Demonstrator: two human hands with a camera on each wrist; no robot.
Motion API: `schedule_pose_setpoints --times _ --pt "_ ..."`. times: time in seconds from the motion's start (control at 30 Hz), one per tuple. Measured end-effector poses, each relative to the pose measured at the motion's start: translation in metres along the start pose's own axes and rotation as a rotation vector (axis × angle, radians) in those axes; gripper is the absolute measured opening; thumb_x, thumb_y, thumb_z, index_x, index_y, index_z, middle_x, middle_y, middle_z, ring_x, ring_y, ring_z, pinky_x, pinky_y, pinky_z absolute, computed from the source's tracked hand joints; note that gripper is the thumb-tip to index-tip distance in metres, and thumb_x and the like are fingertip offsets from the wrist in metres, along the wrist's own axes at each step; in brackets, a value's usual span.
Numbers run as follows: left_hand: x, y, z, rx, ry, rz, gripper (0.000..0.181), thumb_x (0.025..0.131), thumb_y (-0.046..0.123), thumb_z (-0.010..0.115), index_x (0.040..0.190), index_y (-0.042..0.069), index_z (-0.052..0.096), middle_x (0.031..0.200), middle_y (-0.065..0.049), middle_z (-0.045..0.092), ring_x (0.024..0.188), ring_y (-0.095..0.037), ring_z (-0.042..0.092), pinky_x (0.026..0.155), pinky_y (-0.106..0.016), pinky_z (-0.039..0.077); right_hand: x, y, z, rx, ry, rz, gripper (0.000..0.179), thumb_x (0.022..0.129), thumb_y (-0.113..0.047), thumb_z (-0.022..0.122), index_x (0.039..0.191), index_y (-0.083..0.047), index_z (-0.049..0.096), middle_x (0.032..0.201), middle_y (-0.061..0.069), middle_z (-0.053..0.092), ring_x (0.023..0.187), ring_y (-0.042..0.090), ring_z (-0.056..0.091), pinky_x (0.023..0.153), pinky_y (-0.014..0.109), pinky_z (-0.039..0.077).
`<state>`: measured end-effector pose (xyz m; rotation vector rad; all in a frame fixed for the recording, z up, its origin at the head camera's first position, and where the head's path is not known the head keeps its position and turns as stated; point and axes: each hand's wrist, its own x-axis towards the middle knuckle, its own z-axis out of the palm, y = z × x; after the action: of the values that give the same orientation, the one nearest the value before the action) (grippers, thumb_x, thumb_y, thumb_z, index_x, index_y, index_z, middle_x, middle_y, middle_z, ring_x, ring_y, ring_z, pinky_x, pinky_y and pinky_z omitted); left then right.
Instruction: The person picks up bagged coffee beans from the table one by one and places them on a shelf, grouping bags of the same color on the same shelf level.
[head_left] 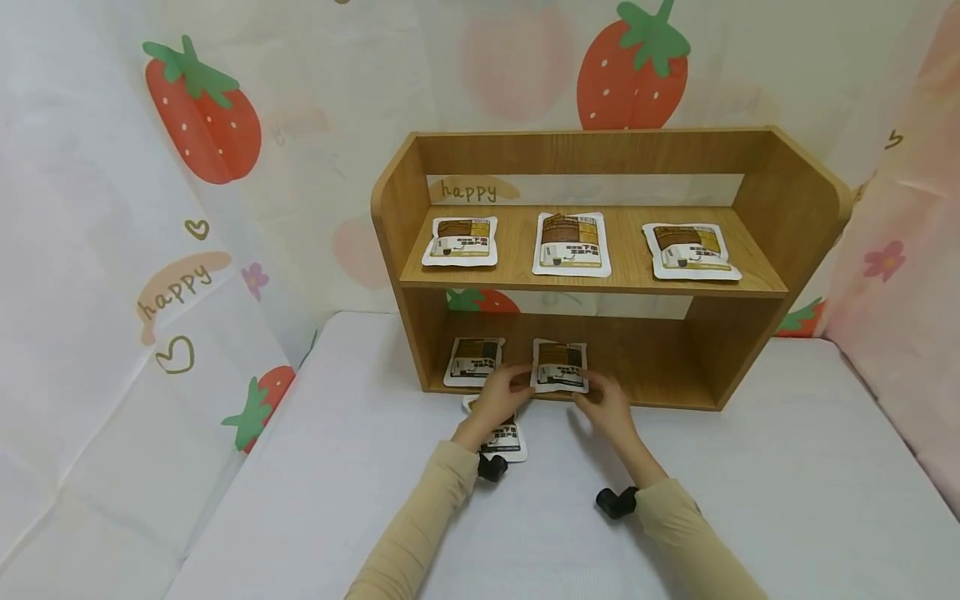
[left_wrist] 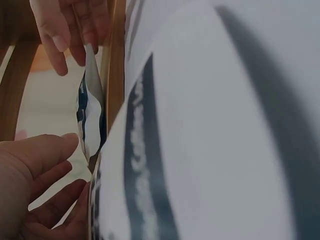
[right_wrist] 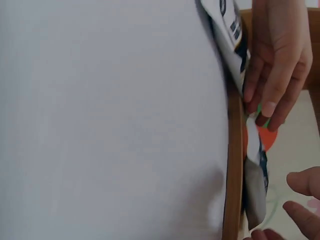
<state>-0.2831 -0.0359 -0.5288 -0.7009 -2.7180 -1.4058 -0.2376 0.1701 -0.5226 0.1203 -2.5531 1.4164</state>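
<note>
A flat white packet with a brown and black print lies on the lower shelf, near its front edge, with a hand at either side. My left hand is at its left edge; in the left wrist view the thumb and fingers are spread apart beside it. At the right edge is my right hand, its fingers loosely extended and apart in the right wrist view. Another like packet lies to the left on that shelf. Under my left wrist, partly hidden, similar packaging lies on the table; I cannot tell how many packets.
The wooden two-tier shelf stands at the back of the white-covered table. Its upper tier bears a left packet, a middle packet and a right packet. Strawberry-printed cloth hangs behind.
</note>
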Motion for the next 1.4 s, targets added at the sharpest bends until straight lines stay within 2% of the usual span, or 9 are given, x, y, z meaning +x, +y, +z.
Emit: schedule_pose_setpoints --times 0.3,0.47,0.57,0.67,0.7,0.83,1.13,1.4 --pt "-0.014 -0.004 -0.008 -0.006 0.022 0.079 0.040 0.090 0.014 0.061 0.127 0.001 0.054 0.123 -0.014 0.054 0.106 -0.027 0.057 0.086 -0.032 0.050 -0.012 -0.004 0.006 0.094 0.048 -0.050 0.046 0.080 0.001 0.066 0.123 0.009 0.053 0.125 0.030 0.048 0.111 0.042 0.048 0.090 0.052 0.045" --pt "-0.027 -0.007 -0.015 -0.023 0.054 0.150 0.039 0.091 0.019 0.059 0.126 0.001 0.055 0.120 -0.015 0.055 0.104 -0.025 0.058 0.085 -0.029 0.051 -0.022 -0.012 0.011 0.111 0.097 -0.058 0.044 0.080 0.000 0.065 0.122 0.006 0.054 0.126 0.029 0.047 0.117 0.042 0.042 0.094 0.056 0.039" --pt "-0.033 -0.006 -0.019 -0.028 0.055 0.156 0.039 0.092 0.017 0.058 0.126 0.000 0.054 0.121 -0.015 0.055 0.103 -0.025 0.059 0.086 -0.027 0.050 -0.027 -0.016 0.016 0.127 0.111 -0.070 0.045 0.080 -0.001 0.064 0.123 0.005 0.053 0.124 0.029 0.047 0.113 0.043 0.045 0.092 0.056 0.041" --pt "-0.037 -0.005 -0.022 -0.045 0.036 0.122 0.040 0.091 0.013 0.058 0.128 -0.001 0.053 0.124 -0.015 0.053 0.105 -0.027 0.059 0.090 -0.030 0.049 -0.031 -0.018 0.021 0.145 0.110 -0.081 0.047 0.080 0.000 0.065 0.125 0.005 0.052 0.123 0.027 0.049 0.111 0.042 0.047 0.091 0.055 0.043" --pt "-0.038 -0.004 -0.023 -0.056 0.023 0.098 0.040 0.091 0.012 0.058 0.129 0.000 0.052 0.125 -0.015 0.053 0.107 -0.028 0.059 0.091 -0.032 0.049 -0.032 -0.019 0.022 0.147 0.099 -0.077 0.048 0.081 0.000 0.065 0.126 0.004 0.051 0.123 0.026 0.049 0.111 0.042 0.048 0.090 0.055 0.044" --pt "-0.043 -0.004 -0.026 -0.031 0.008 0.066 0.041 0.091 0.013 0.059 0.130 0.002 0.051 0.126 -0.012 0.052 0.108 -0.027 0.059 0.092 -0.035 0.048 -0.035 -0.020 0.025 0.145 0.028 -0.062 0.051 0.082 -0.003 0.065 0.130 0.002 0.048 0.125 0.025 0.050 0.113 0.041 0.049 0.091 0.054 0.044" --pt "-0.057 -0.002 -0.033 0.074 0.001 0.093 0.043 0.090 0.018 0.062 0.130 0.007 0.054 0.130 -0.008 0.053 0.120 -0.024 0.050 0.099 -0.040 0.042 -0.036 -0.019 0.032 0.119 -0.241 -0.023 0.054 0.085 -0.014 0.067 0.133 -0.001 0.046 0.128 0.024 0.052 0.115 0.038 0.052 0.097 0.049 0.042" --pt "-0.071 -0.006 -0.039 0.131 0.017 0.073 0.043 0.088 0.016 0.063 0.129 0.010 0.055 0.131 -0.008 0.053 0.122 -0.026 0.046 0.102 -0.045 0.037 -0.034 -0.020 0.037 0.119 -0.349 -0.042 0.058 0.085 -0.019 0.068 0.135 -0.002 0.044 0.129 0.022 0.052 0.115 0.036 0.053 0.098 0.048 0.042"
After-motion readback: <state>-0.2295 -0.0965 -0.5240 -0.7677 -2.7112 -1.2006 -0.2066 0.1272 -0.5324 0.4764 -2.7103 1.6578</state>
